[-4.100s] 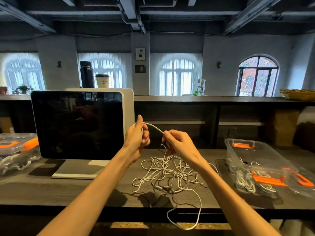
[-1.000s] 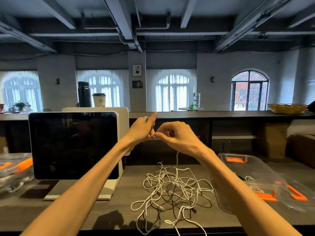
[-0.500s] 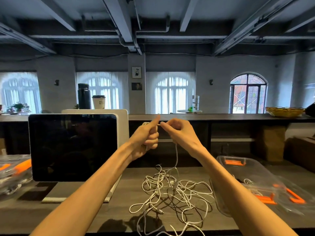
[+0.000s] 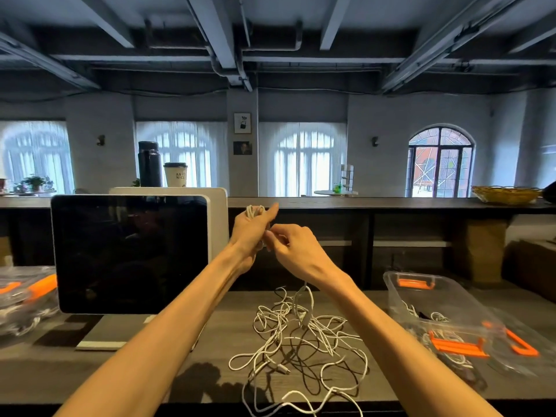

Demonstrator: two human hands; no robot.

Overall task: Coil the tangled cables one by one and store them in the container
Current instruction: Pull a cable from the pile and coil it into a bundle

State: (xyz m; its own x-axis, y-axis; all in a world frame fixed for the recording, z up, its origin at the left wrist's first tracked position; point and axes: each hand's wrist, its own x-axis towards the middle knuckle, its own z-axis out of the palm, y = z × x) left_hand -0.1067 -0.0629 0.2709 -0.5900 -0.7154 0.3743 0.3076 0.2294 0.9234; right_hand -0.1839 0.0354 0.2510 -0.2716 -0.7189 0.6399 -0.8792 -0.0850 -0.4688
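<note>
Left hand (image 4: 251, 228) raised above the desk (image 4: 150, 365), its grip closed around a small coil of white cable (image 4: 255, 210). Right hand (image 4: 293, 245) just beside it at 3 o'clock, grip pinching the same cable's strand, which hangs to the tangled cables (image 4: 301, 341) on the desk. Clear container (image 4: 421, 299) with orange latches stands at 3 o'clock of the tangle, coiled cables inside.

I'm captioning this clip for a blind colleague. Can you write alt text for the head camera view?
Two bare hands are raised over a dark table: the left hand grips a small coil of white cable while the right hand pinches the strand feeding into it. Below lies a tangle of white cables, with a clear container with orange latches to the right and a dark monitor to the left.
</note>
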